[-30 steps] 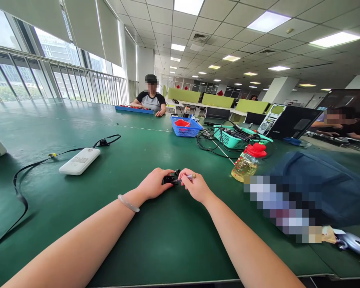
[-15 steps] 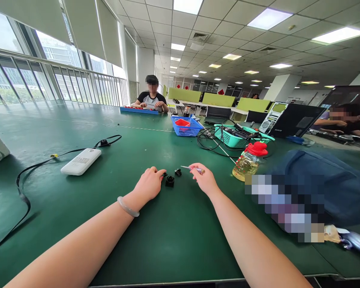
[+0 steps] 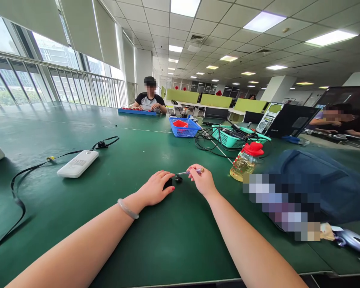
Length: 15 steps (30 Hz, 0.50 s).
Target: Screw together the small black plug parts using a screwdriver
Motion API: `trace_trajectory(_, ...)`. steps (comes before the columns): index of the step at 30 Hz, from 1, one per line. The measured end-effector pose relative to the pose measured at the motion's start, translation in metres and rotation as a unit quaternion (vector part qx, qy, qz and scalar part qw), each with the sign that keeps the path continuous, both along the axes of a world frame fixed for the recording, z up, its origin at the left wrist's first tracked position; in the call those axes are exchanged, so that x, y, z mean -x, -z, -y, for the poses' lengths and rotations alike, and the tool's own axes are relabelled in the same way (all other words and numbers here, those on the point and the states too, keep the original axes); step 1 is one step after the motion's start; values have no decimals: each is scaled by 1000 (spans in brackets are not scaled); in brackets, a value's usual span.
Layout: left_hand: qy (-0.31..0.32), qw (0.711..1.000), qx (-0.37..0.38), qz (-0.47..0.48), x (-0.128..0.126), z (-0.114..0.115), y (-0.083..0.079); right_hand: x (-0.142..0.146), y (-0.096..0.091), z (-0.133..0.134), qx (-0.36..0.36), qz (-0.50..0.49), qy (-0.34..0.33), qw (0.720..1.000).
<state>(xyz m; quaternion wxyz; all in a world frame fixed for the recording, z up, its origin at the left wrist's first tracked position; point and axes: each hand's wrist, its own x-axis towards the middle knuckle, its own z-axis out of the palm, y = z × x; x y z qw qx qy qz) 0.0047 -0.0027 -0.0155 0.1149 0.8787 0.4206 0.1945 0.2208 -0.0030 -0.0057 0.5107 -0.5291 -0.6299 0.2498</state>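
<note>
The black block (image 3: pixel 168 183) sits clamped in the left hand (image 3: pixel 156 189), well in from the near edge of the green desk (image 3: pixel 174 240). A small black part (image 3: pixel 179 179) lies just beside; the right hand (image 3: pixel 204 181) pinches a slim tool (image 3: pixel 184 173), closer to the block than half a second ago.

Left hand (image 3: pixel 156 188) around a black block (image 3: pixel 168 183), slim tool (image 3: pixel 184 173) in right hand (image 3: pixel 203 182).

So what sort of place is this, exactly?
Probably an open-plan office with a shared workbench: rows of yellow-green desk dividers, ceiling light panels, and a large green table strewn with cables and baskets.
</note>
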Motion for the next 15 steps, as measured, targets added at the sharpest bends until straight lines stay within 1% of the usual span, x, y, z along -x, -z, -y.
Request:
trace_trajectory(2,16,1000,2,-11,-1,-1,2,-1,-2,1,-14,-8,32,999)
trace_trajectory(4,22,1000,-2,-16,-1,-1,3,-2,-4,1,-9,-17,48,999)
trace_trajectory(6,18,1000,2,-19,-1,-1,2,-1,-4,2,4,-32,29,999)
trace_trajectory(11,-4,1000,15,-21,-4,0,-2,5,-4,3,14,-84,-62,994)
trace_trajectory(13,-7,1000,12,-25,-5,0,-3,5,-5,3,8,-116,-69,991)
trace_trajectory(15,2,999,7,-36,-6,-2,-3,2,-6,1,2,-157,-58,986)
